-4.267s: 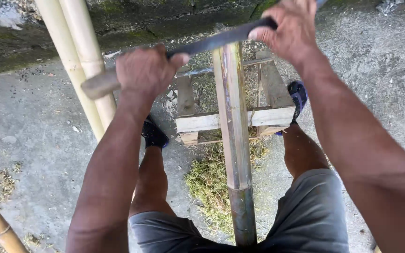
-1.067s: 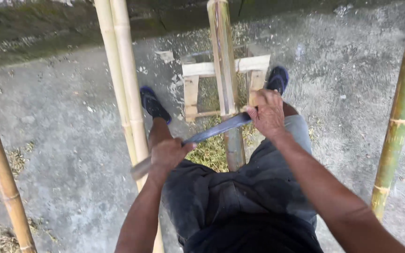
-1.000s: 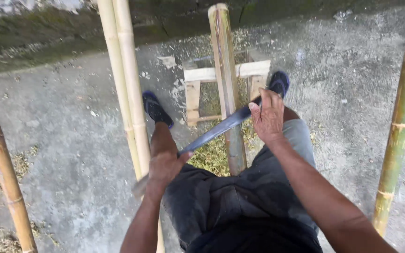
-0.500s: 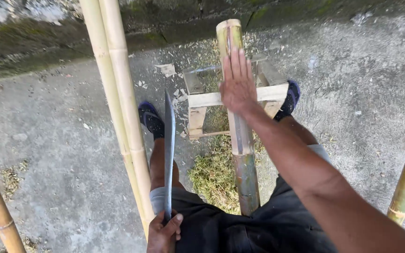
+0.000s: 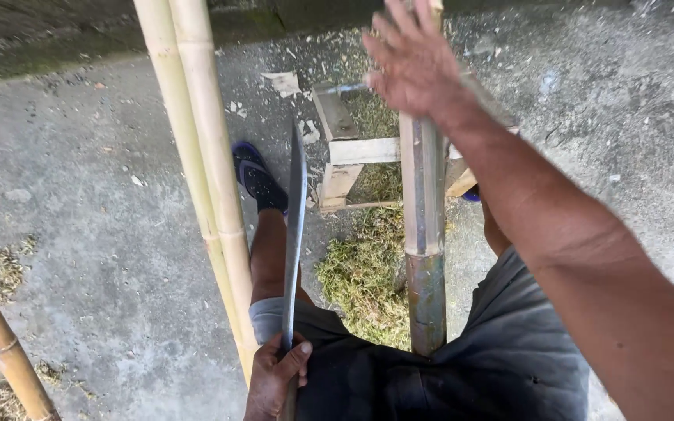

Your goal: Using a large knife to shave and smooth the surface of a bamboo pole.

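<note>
Left hand (image 5: 274, 378) nearest, fist closed on the long blade (image 5: 295, 234), tip pointing far; safer kept edge-away from the leg (image 5: 268, 249); right hand (image 5: 415, 62) open, fingers spread, holding nothing, over the bamboo pole (image 5: 423, 234) on the wooden stand (image 5: 362, 150); shavings (image 5: 364, 269) beneath; concrete floor (image 5: 79, 195), leaning poles (image 5: 196, 156) left.

Outdoors, daylight. Grey concrete floor (image 5: 87, 234) with scattered chips and green shavings (image 5: 364, 273). Mossy wall base (image 5: 40, 39) along the top; pale bamboo poles (image 5: 196, 156) standing left.
</note>
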